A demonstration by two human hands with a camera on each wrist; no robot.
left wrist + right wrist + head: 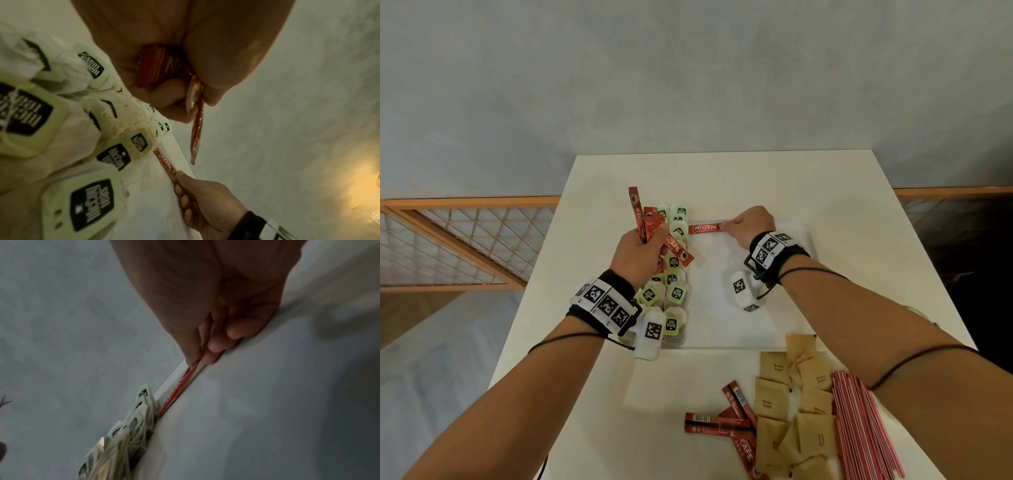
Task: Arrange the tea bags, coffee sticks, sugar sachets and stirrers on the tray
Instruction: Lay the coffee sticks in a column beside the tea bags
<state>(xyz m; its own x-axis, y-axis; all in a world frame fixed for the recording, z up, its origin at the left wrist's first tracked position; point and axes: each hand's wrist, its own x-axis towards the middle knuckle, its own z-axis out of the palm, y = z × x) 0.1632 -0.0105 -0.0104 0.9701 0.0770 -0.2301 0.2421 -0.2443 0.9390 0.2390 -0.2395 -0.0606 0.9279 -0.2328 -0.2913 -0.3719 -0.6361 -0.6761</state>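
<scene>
A white tray (784,329) lies on the white table. Green-tagged tea bags (675,291) fill its left column. My left hand (640,251) hovers over them and grips a bundle of red coffee sticks (645,222); the wrist view shows the bundle (162,69) in the fist. My right hand (748,226) pinches the end of one coffee stick (705,228) that lies along the tray's far edge, next to the tea bags. From the right wrist, that stick (179,391) runs along the tray rim (170,379).
Near the table's front edge lie more coffee sticks (732,418), brown sugar sachets (794,404) and a bundle of red striped stirrers (859,425). An orange wire-grid railing (458,240) stands off to the left beyond the table.
</scene>
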